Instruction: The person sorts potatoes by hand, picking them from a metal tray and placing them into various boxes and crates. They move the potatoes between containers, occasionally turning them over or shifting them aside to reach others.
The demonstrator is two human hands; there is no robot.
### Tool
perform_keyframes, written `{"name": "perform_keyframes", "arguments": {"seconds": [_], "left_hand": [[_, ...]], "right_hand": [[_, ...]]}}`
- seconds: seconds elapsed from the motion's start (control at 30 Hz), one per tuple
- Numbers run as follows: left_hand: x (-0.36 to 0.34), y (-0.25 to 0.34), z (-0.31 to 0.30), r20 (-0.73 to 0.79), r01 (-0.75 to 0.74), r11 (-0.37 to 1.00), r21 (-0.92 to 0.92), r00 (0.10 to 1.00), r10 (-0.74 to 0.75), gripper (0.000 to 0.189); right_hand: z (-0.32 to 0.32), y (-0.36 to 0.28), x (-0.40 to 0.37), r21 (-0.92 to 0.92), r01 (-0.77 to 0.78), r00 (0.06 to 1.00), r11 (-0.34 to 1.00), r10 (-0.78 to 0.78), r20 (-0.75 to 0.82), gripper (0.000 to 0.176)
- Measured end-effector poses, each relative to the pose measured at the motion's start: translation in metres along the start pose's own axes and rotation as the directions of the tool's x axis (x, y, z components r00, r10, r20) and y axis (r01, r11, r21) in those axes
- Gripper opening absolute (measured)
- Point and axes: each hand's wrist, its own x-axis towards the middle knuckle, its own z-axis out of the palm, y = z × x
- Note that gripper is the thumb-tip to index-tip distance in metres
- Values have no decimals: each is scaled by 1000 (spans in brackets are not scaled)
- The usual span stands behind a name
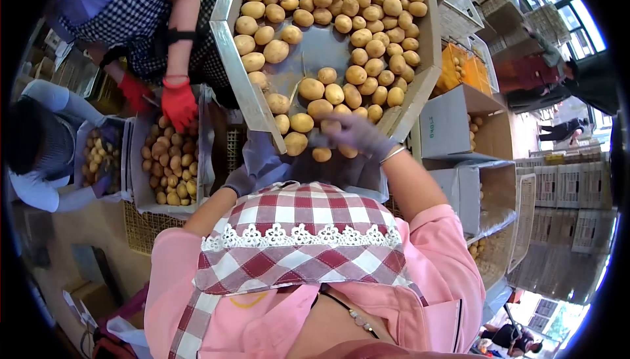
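Head view: right hand (359, 134), nearer than left hand (241, 180), at metal-floored tray (318, 50) mouth; potato (319, 108) just beyond its blurred fingers, roughly crosswise; neither hand's grip discernible.

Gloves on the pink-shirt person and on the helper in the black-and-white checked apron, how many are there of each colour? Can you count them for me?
Close-fitting purple-grey gloves: 2
Bright red full-hand gloves: 2
Total: 4
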Motion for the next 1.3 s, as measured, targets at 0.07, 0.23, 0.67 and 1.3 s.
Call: {"name": "perform_keyframes", "arguments": {"seconds": [0.07, 0.23, 0.67, 1.3], "left_hand": [[2, 17, -4, -258, -41, 969, 245, 960, 106, 47], [-3, 120, -34, 159, 8, 687, -727, 975, 156, 61], [12, 213, -30, 488, 532, -412, -740, 846, 216, 105], [13, 233, -36, 336, 369, -432, -823, 929, 153, 102]], "right_hand": [[-60, 44, 25, -250, 169, 853, 953, -268, -447, 31], [-99, 75, 84, -402, -529, 560, 748, -48, -827, 67], [15, 23, -4, -619, 393, 882, 680, -468, 46, 60], [35, -34, 162, -674, 142, 891, 725, -390, -232, 52]]}}
